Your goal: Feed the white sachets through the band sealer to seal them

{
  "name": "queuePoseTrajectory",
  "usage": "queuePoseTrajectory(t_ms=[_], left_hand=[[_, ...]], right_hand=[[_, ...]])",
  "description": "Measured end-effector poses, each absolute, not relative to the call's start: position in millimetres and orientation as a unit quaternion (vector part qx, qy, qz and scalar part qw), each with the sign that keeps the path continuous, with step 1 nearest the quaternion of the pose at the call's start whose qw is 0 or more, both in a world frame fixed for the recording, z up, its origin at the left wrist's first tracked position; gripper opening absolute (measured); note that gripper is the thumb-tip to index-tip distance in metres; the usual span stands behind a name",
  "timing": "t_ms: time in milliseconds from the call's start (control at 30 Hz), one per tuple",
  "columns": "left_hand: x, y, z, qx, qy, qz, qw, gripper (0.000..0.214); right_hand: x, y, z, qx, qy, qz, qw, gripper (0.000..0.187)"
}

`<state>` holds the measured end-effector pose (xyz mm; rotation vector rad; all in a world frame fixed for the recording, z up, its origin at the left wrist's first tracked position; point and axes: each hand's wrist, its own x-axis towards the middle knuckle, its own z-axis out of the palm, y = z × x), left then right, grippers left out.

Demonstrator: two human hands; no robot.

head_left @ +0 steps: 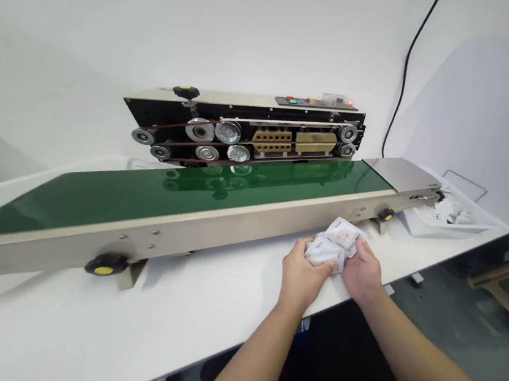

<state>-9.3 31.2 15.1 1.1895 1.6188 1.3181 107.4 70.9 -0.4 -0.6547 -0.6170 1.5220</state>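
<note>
- Head view: small white packets, some with print, bunched together in both hands over the front of the table, just before the conveyor's near side.
- Left hand: fingers curled round the bunch's left side, thumb laid over the lower packet; pinching the packets.
- Right hand: thumb against the bunch's right edge, pinching it; remaining fingers mostly hidden, their exact set cannot be told.
- Packets overlap, one tilted above another; total count unclear.
- Table: white top, bearing the conveyor.
- Conveyor: pale side rail directly beyond the hands, green belt behind it, glossy, reflecting the pulleys.
- Two black knobs with yellow centres at the rail: left knob well apart from the hands, right knob near the right hand.
- Metal plate at the belt's right end.
- White tray right of the hands, by that end; more packets inside.
- Beyond the belt: machine head with metal pulleys, brass-coloured blocks, red light showing on top.
- Black cable against the wall, upper right.
</note>
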Motion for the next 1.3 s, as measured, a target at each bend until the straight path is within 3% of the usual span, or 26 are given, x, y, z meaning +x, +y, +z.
queuePoseTrajectory(t_ms=[700,900,1033,1300], left_hand=[[-12,36,18,0.415,0.608,0.517,0.437,0.045],[-8,40,16,0.424,0.630,0.503,0.412,0.037],[-3,43,19,0.423,0.662,0.481,0.389,0.032],[-4,55,19,0.404,0.603,0.501,0.471,0.049]], right_hand=[[121,75,-2,-0.315,-0.246,0.696,0.597,0.026],[120,78,-2,-0.321,-0.281,0.699,0.573,0.023],[113,75,-3,-0.326,-0.303,0.660,0.605,0.022],[111,70,-14,-0.341,-0.377,0.626,0.592,0.032]])
